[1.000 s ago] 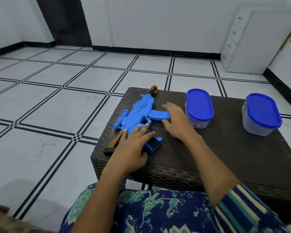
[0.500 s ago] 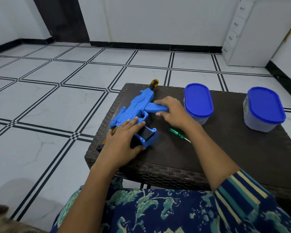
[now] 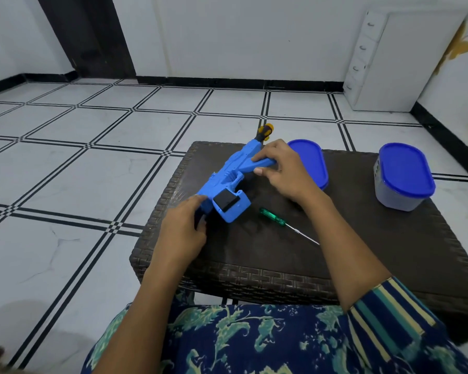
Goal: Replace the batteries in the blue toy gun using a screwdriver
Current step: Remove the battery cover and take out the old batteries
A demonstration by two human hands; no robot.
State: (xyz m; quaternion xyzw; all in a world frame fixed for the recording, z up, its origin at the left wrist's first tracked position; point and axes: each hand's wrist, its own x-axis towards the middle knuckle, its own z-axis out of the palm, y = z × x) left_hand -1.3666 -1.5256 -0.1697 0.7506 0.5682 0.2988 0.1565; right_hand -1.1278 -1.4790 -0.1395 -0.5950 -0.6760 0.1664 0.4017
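The blue toy gun [image 3: 231,172] is tilted on edge over the left part of the dark wicker table [image 3: 281,265], its orange and black muzzle tip pointing to the far edge. A black cover sits on its blue magazine block near me. My left hand [image 3: 184,228] grips the gun's near end. My right hand [image 3: 284,168] holds the blue handle that sticks out to the right. A green-handled screwdriver [image 3: 278,220] lies on the table between my forearms, untouched.
Two clear tubs with blue lids stand on the table: one [image 3: 312,161] just behind my right hand, the other [image 3: 404,176] at the far right. White tiled floor surrounds the table. A white drawer cabinet [image 3: 389,63] stands at the back right wall.
Both hands have taken hold of the gun and tipped it up from lying flat. The screwdriver, hidden under my right hand a second ago, now lies in plain sight.
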